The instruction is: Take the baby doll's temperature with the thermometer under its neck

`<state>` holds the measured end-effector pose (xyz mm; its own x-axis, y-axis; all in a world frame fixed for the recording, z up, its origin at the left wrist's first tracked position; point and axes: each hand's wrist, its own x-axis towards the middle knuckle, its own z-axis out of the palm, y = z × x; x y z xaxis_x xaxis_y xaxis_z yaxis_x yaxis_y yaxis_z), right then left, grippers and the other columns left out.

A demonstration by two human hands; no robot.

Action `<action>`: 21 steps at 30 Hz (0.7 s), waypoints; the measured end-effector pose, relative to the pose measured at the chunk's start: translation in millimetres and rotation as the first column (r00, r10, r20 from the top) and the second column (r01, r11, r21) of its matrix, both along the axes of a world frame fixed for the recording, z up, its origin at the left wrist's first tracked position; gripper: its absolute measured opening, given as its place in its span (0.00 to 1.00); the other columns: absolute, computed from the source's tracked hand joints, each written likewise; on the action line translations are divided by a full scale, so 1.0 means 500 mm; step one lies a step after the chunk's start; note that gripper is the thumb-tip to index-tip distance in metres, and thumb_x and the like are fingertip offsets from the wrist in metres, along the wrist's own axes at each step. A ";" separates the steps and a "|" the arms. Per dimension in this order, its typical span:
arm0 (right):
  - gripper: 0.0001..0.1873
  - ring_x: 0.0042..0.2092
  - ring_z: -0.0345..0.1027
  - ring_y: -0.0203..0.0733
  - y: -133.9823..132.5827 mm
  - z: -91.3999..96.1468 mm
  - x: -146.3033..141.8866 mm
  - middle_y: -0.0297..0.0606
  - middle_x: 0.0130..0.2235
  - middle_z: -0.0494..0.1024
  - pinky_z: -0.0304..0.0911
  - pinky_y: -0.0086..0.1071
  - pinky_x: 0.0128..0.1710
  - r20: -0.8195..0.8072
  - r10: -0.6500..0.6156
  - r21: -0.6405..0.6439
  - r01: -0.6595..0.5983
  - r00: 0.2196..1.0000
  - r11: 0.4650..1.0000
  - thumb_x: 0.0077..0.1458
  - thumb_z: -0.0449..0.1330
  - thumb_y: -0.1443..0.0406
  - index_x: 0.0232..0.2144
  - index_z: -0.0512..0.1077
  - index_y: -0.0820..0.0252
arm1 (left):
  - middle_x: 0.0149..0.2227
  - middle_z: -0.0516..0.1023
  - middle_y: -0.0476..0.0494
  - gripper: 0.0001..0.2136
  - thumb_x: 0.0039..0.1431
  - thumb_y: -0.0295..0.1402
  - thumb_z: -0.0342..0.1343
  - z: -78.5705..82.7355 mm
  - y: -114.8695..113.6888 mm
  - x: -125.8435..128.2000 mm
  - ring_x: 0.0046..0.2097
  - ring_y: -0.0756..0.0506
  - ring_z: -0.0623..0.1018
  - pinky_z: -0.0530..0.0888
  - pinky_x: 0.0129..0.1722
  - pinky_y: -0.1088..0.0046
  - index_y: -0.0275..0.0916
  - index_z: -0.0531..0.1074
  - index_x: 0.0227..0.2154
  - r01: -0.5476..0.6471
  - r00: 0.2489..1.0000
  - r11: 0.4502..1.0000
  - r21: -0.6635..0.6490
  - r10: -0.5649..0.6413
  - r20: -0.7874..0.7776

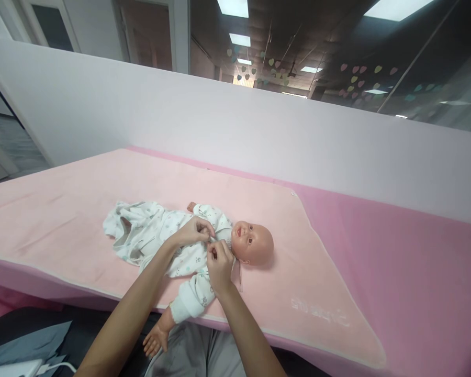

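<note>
A baby doll lies on its back, its bald head to the right and its face turned up. It wears white printed baby clothes with long sleeves; the cloth lies loose and crumpled at the leg end. My left hand is closed in a pinch on the front of the clothes, high on the chest. Just below the doll's chin, my right hand is also closed on the cloth near the neckline. The fingertips nearly meet, and any small fastener between them is hidden. One doll arm hangs over the near edge.
A peach mat covers much of the pink table. Behind it stands a white wall with glass above. At the lower left, a white device with a cable lies on grey cloth beside my lap.
</note>
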<state>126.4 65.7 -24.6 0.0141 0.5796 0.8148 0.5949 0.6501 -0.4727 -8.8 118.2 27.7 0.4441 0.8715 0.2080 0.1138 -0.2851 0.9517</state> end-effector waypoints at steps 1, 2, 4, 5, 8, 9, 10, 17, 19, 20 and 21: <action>0.14 0.23 0.53 0.31 0.000 0.000 0.000 0.29 0.21 0.61 0.50 0.25 0.23 0.001 -0.002 -0.001 0.002 1.000 1.000 0.56 0.49 0.71 0.19 0.62 0.58 | 0.12 0.58 0.57 0.09 0.38 0.22 0.50 -0.001 0.001 0.000 0.18 0.57 0.57 0.61 0.21 0.82 0.32 0.75 0.22 0.000 1.000 1.000 0.000 0.000 -0.002; 0.14 0.23 0.54 0.31 0.000 0.000 0.000 0.29 0.21 0.61 0.50 0.25 0.23 0.002 -0.004 -0.001 0.004 1.000 1.000 0.56 0.49 0.71 0.19 0.62 0.58 | 0.12 0.58 0.57 0.09 0.38 0.22 0.50 -0.002 0.002 -0.001 0.18 0.57 0.58 0.61 0.21 0.82 0.32 0.75 0.22 0.002 1.000 1.000 0.001 -0.002 -0.003; 0.14 0.23 0.54 0.31 -0.001 0.000 0.000 0.30 0.21 0.61 0.50 0.25 0.23 0.002 -0.008 0.001 0.008 1.000 1.000 0.56 0.49 0.71 0.19 0.62 0.58 | 0.12 0.58 0.57 0.09 0.38 0.22 0.50 -0.004 0.003 -0.002 0.18 0.56 0.58 0.60 0.20 0.82 0.32 0.75 0.22 0.002 1.000 1.000 0.006 -0.002 -0.008; 0.15 0.23 0.54 0.31 -0.001 0.001 0.000 0.30 0.21 0.61 0.50 0.25 0.23 0.001 -0.009 0.002 0.009 1.000 1.000 0.57 0.49 0.71 0.19 0.62 0.58 | 0.13 0.58 0.57 0.09 0.39 0.22 0.50 -0.005 0.004 -0.002 0.18 0.56 0.57 0.60 0.20 0.81 0.32 0.75 0.22 0.001 1.000 1.000 0.010 -0.001 -0.011; 0.15 0.23 0.54 0.32 -0.002 0.004 -0.001 0.29 0.21 0.61 0.51 0.25 0.24 -0.004 -0.011 -0.003 0.011 1.000 1.000 0.57 0.48 0.70 0.19 0.62 0.58 | 0.13 0.57 0.56 0.07 0.42 0.23 0.52 -0.003 0.003 -0.002 0.19 0.56 0.57 0.60 0.21 0.81 0.32 0.75 0.22 -0.002 1.000 1.000 0.027 0.002 -0.009; 0.15 0.23 0.54 0.31 -0.002 0.006 -0.001 0.29 0.21 0.61 0.51 0.25 0.24 -0.012 -0.015 -0.009 0.015 1.000 1.000 0.58 0.49 0.69 0.19 0.61 0.58 | 0.14 0.58 0.56 0.06 0.43 0.23 0.53 -0.001 0.002 -0.002 0.19 0.56 0.58 0.60 0.21 0.81 0.32 0.75 0.23 0.001 1.000 0.999 0.032 -0.001 -0.001; 0.15 0.23 0.54 0.31 -0.002 0.008 -0.001 0.29 0.21 0.61 0.51 0.25 0.24 -0.026 -0.022 -0.018 0.021 0.999 1.000 0.58 0.49 0.68 0.19 0.61 0.58 | 0.14 0.59 0.56 0.06 0.45 0.25 0.54 0.001 0.001 -0.002 0.20 0.56 0.59 0.61 0.21 0.81 0.32 0.76 0.25 0.005 1.000 0.999 0.036 -0.005 0.008; 0.09 0.24 0.58 0.32 -0.003 0.017 -0.001 0.30 0.22 0.64 0.57 0.25 0.26 -0.222 -0.025 -0.123 -0.003 0.975 0.992 0.59 0.51 0.63 0.27 0.64 0.59 | 0.24 0.72 0.48 0.15 0.49 0.36 0.61 0.010 -0.009 -0.007 0.27 0.51 0.70 0.66 0.27 0.77 0.34 0.74 0.39 0.044 0.999 0.999 0.002 -0.044 0.033; 0.08 0.24 0.61 0.33 -0.002 0.016 0.000 0.31 0.24 0.67 0.59 0.26 0.27 -0.258 -0.007 -0.151 -0.033 0.966 0.988 0.59 0.51 0.62 0.32 0.65 0.60 | 0.24 0.72 0.48 0.16 0.47 0.36 0.62 0.009 -0.010 -0.012 0.27 0.51 0.70 0.66 0.27 0.77 0.34 0.75 0.39 0.044 0.999 0.999 0.014 -0.044 0.007; 0.08 0.26 0.62 0.33 -0.002 0.015 0.000 0.33 0.25 0.69 0.60 0.26 0.28 -0.265 -0.001 -0.158 -0.042 0.964 0.986 0.59 0.51 0.62 0.34 0.66 0.61 | 0.25 0.72 0.48 0.16 0.47 0.36 0.63 0.009 -0.013 -0.016 0.27 0.51 0.70 0.67 0.27 0.77 0.34 0.75 0.39 0.048 0.999 0.999 0.024 -0.048 -0.013; 0.08 0.27 0.65 0.34 -0.001 0.015 0.001 0.34 0.26 0.70 0.62 0.27 0.29 -0.266 0.002 -0.161 -0.046 0.964 0.986 0.59 0.50 0.63 0.35 0.66 0.61 | 0.26 0.73 0.47 0.16 0.47 0.36 0.63 0.009 -0.017 -0.023 0.29 0.50 0.71 0.68 0.28 0.76 0.35 0.75 0.39 0.055 0.998 0.998 0.037 -0.054 -0.033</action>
<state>126.7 65.1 -17.0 0.2004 0.7078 0.6773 0.4197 0.5627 -0.7122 -20.2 109.8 32.3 0.4976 0.8375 0.2257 0.1269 -0.3277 0.9362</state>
